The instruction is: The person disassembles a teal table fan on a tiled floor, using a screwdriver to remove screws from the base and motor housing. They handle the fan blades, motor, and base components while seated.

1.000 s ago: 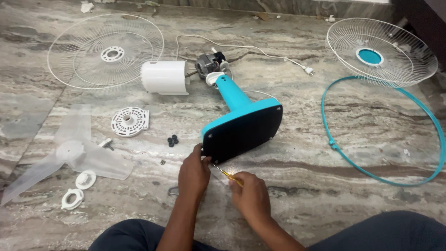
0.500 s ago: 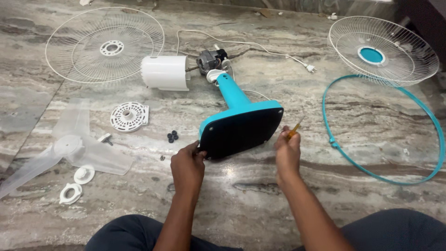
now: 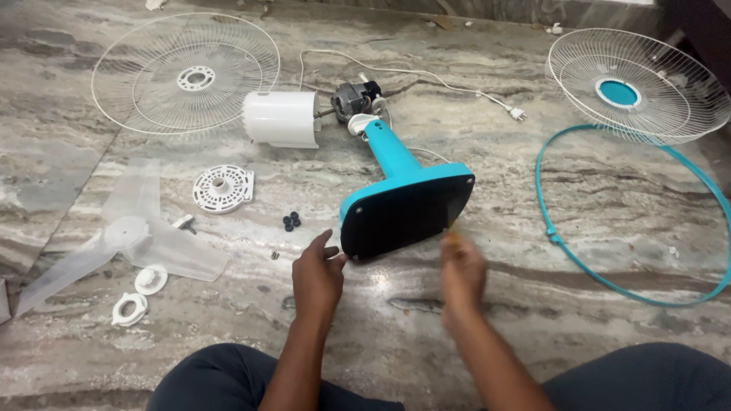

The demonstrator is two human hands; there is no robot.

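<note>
A teal fan stand lies on its side on the marble floor, the black underside of its base [image 3: 407,213] facing me. My left hand [image 3: 318,275] touches the base's lower left corner with its fingertips. Blurred by motion, my right hand [image 3: 462,274] is just below the base's lower right edge, closed around a small screwdriver [image 3: 451,237] with an orange-yellow handle. The teal neck [image 3: 388,148] runs back to the bare motor [image 3: 354,99] and a white motor cover [image 3: 282,118].
Around the stand lie a white rear grille [image 3: 186,72], a front grille with a teal centre [image 3: 636,84], a teal ring [image 3: 539,199], a clear blade [image 3: 129,232], a white round plate [image 3: 222,189], small black pieces [image 3: 290,221], white nuts [image 3: 151,279] and the cord's plug [image 3: 518,114].
My right hand swung from in front of the base up to its right edge, then dropped to the lower right corner. My left hand stayed at the lower left corner.
</note>
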